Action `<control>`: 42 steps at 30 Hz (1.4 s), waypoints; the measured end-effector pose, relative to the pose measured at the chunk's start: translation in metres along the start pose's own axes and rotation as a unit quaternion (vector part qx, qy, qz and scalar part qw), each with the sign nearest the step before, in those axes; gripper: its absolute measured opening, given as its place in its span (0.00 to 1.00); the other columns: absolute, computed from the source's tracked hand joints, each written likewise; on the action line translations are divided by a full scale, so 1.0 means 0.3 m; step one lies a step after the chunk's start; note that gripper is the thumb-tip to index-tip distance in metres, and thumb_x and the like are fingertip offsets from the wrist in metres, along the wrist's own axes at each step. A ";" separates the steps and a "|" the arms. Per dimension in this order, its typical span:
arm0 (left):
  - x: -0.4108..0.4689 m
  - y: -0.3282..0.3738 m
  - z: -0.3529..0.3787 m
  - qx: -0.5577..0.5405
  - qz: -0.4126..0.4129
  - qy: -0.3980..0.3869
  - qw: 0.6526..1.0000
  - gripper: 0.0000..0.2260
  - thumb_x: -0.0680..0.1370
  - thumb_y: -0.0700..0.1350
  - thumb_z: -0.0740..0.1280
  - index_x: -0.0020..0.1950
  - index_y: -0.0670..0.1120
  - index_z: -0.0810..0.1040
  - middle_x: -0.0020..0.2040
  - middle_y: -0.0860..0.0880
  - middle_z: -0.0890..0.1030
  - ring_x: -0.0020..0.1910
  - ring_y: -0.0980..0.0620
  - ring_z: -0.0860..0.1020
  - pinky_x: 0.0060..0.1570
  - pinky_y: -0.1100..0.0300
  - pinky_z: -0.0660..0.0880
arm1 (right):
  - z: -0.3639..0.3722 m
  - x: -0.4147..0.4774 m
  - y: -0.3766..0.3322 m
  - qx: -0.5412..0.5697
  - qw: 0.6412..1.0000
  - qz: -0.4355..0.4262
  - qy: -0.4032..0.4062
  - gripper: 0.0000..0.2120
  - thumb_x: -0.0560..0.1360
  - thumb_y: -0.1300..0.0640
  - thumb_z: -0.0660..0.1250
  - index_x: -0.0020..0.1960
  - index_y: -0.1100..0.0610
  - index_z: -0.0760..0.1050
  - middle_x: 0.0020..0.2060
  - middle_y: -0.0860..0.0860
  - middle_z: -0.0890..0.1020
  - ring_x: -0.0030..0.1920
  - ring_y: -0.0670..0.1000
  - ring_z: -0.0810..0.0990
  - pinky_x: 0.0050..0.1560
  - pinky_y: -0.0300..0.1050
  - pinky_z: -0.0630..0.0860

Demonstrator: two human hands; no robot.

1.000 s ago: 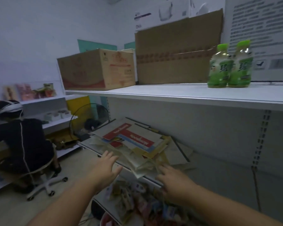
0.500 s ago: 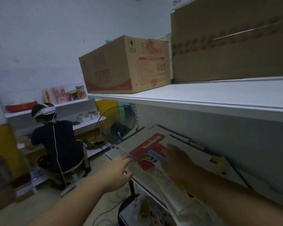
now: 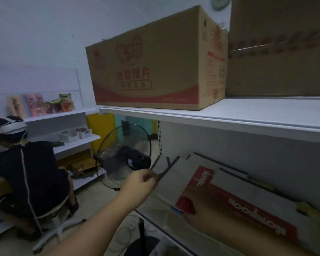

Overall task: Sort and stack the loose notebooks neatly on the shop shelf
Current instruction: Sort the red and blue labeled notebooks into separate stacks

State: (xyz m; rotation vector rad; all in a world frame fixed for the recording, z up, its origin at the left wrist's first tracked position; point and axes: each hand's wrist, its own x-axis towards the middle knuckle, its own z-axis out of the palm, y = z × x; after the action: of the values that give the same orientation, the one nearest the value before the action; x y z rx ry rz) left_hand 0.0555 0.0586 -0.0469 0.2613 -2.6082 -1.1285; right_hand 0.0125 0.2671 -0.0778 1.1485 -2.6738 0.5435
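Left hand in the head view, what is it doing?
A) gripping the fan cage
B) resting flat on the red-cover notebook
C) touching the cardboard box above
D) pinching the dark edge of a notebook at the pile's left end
D: the left hand has its thumb and fingers closed on the dark-edged notebook at the left end of the pile, clear of the fan behind it.

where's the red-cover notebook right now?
Head view, lower right: the red-cover notebook lies atop the pile on the lower shelf, right of the left hand pinching a dark-edged notebook.
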 end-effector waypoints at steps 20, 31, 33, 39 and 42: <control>0.080 -0.179 -0.085 -0.415 -0.136 -0.228 0.870 0.12 0.79 0.34 0.61 0.55 0.50 0.76 0.51 0.43 0.82 0.52 0.39 0.79 0.54 0.45 0.75 | -0.002 -0.045 -0.104 0.127 0.940 0.315 0.045 0.28 0.75 0.46 0.66 0.72 0.40 0.59 0.75 0.41 0.53 0.76 0.44 0.51 0.72 0.40 0.56; 0.063 -0.235 -0.121 -0.422 -0.108 -0.323 0.840 0.14 0.77 0.36 0.63 0.59 0.50 0.75 0.51 0.43 0.84 0.51 0.41 0.82 0.48 0.47 0.77 | 0.074 -0.009 -0.105 -0.017 0.891 0.416 0.183 0.12 0.80 0.56 0.56 0.55 0.57 0.76 0.50 0.53 0.79 0.47 0.53 0.75 0.45 0.43 0.69; 0.065 -0.246 -0.124 -0.430 -0.110 -0.329 0.834 0.14 0.77 0.37 0.63 0.59 0.50 0.75 0.51 0.42 0.84 0.52 0.40 0.82 0.46 0.48 0.77 | 0.070 -0.018 -0.125 0.038 0.853 0.406 0.327 0.12 0.81 0.59 0.53 0.44 0.60 0.72 0.37 0.49 0.76 0.40 0.52 0.73 0.37 0.44 0.66; 0.055 -0.253 -0.104 -0.460 -0.144 -0.342 0.807 0.15 0.76 0.50 0.63 0.58 0.43 0.78 0.47 0.40 0.84 0.43 0.42 0.83 0.37 0.53 0.78 | 0.051 0.005 -0.278 0.365 0.798 0.115 0.465 0.14 0.76 0.50 0.61 0.33 0.51 0.74 0.29 0.47 0.76 0.32 0.46 0.74 0.35 0.35 0.71; 0.046 -0.253 -0.087 -0.467 -0.141 -0.334 0.806 0.15 0.75 0.48 0.64 0.58 0.43 0.78 0.44 0.41 0.85 0.44 0.40 0.82 0.36 0.53 0.78 | 0.120 0.024 -0.326 0.345 0.885 0.082 0.303 0.13 0.72 0.52 0.58 0.33 0.55 0.76 0.31 0.55 0.76 0.35 0.56 0.75 0.39 0.48 0.72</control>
State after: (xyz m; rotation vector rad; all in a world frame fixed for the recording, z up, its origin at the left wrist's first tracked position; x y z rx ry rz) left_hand 0.0552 -0.0144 -0.0831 0.0086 -2.1037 -2.8514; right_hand 0.0780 0.1860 -0.0831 0.6801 -2.0555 1.6648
